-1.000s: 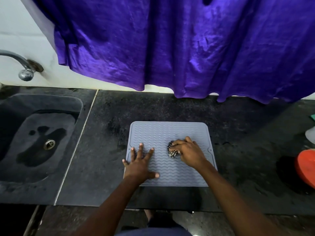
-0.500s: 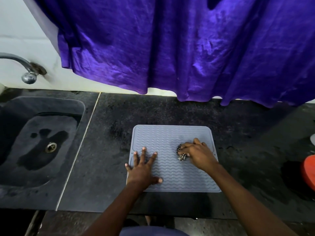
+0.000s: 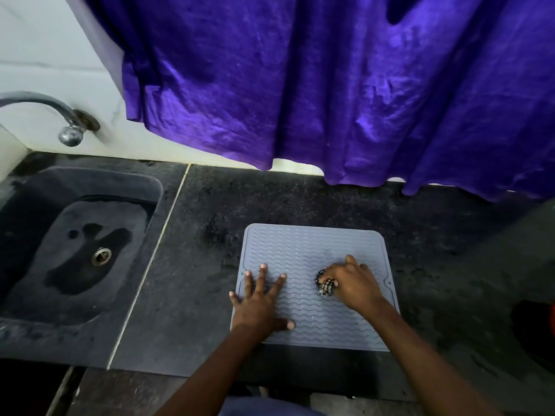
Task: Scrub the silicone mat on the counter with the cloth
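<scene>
The mat (image 3: 312, 250) lay flat on the desk (image 3: 210, 310), just right of centre in the lower half of the frame. The left hand (image 3: 258, 301) sat spread on the mat's lower left part, one finger over its left edge. The right hand (image 3: 351, 283) was on the mat's right side, wrapped around the cloth (image 3: 325, 286), which touched the mat between the two hands. The sink (image 3: 75, 250) was set into the desk at the left, with the tap (image 3: 60, 115) above it at upper left. The curtain (image 3: 330, 85) hung behind the desk, filling the top of the frame.
</scene>
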